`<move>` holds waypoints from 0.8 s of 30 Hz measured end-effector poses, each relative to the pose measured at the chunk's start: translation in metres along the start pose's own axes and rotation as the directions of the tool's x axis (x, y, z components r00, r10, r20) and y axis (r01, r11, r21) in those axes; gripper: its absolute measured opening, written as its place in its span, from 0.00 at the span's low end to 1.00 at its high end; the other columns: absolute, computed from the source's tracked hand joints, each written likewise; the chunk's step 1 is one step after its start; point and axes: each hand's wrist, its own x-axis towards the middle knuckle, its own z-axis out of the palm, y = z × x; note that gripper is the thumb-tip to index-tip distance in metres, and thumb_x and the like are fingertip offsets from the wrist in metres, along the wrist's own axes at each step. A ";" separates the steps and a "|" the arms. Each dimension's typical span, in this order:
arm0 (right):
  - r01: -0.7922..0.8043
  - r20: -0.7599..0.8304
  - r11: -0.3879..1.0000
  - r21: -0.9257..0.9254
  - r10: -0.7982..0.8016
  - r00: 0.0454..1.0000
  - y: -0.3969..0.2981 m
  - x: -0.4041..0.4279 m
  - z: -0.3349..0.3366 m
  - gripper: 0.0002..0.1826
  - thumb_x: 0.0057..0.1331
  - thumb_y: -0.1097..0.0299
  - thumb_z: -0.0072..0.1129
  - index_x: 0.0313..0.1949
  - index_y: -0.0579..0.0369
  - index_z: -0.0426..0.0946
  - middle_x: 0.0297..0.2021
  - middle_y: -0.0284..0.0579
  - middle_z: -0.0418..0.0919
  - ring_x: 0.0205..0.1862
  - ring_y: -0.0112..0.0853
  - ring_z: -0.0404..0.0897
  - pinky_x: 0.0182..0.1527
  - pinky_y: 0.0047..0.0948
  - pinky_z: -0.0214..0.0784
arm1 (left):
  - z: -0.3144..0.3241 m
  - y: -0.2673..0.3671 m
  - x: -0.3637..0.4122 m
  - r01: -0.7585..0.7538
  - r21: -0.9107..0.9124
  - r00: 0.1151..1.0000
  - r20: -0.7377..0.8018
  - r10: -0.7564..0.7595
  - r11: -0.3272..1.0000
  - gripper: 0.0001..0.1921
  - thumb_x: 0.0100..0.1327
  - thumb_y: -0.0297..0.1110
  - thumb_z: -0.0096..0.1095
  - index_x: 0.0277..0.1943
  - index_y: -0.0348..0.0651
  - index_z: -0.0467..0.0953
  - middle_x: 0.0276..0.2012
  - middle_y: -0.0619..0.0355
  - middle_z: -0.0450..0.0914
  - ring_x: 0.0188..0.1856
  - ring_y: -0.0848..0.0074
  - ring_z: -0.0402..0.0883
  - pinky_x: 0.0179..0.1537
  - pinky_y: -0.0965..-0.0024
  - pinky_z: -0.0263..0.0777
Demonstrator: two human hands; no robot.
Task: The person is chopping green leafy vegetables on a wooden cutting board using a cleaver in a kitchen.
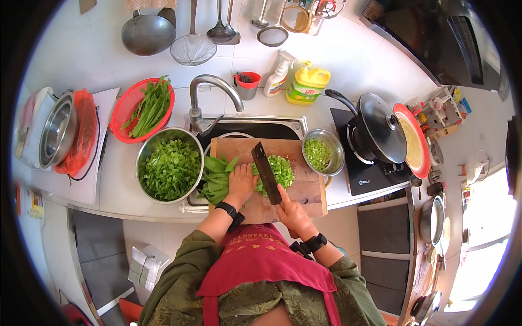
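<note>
My left hand (pixel 242 184) presses a bunch of long green leaves (pixel 215 179) down on a wooden cutting board (pixel 312 203). In my right hand (pixel 293 212) is a cleaver (pixel 266 174), its dark blade standing beside my left fingers at the cut end of the bunch. A heap of chopped greens (pixel 282 172) lies on the board just right of the blade. To the left, a large steel bowl (pixel 140 179) is full of coarsely chopped leaves. By the board's right corner stands a small steel bowl (pixel 337 150) with finely chopped pale green pieces.
The board spans the sink (pixel 261 124), below a curved faucet (pixel 216 79). Whole leaves lie in a red colander (pixel 118 106). A spray bottle (pixel 279 75) and a yellow jug (pixel 308 85) stand behind. At right, a lidded pan (pixel 381 128) sits on the stove (pixel 375 179).
</note>
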 end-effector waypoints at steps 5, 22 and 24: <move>0.009 0.009 1.000 -0.019 -0.009 1.000 0.003 0.001 0.005 0.36 0.57 0.73 0.48 0.65 0.58 0.46 0.35 0.65 0.73 0.33 0.56 0.74 0.36 0.47 0.67 | 0.002 0.002 0.000 0.007 -0.005 1.000 -0.030 -0.008 1.000 0.27 0.59 0.46 0.54 0.54 0.34 0.66 0.49 0.53 0.69 0.50 0.62 0.65 0.50 0.62 0.58; -0.078 -0.010 0.995 -0.063 0.078 0.997 0.022 0.043 0.035 0.39 0.57 0.73 0.46 0.66 0.56 0.41 0.22 0.61 0.74 0.25 0.54 0.74 0.31 0.47 0.66 | 0.001 -0.001 0.001 0.005 -0.059 1.000 -0.025 -0.006 0.998 0.23 0.58 0.40 0.53 0.53 0.35 0.67 0.48 0.53 0.70 0.49 0.65 0.66 0.50 0.62 0.58; -0.081 -0.059 0.995 -0.049 0.078 0.995 0.017 0.039 0.031 0.38 0.56 0.73 0.47 0.66 0.56 0.44 0.24 0.64 0.74 0.27 0.55 0.74 0.33 0.49 0.67 | 0.002 -0.002 -0.001 0.007 -0.064 1.000 -0.019 -0.008 0.998 0.23 0.59 0.40 0.52 0.53 0.35 0.67 0.49 0.53 0.70 0.50 0.65 0.66 0.51 0.62 0.57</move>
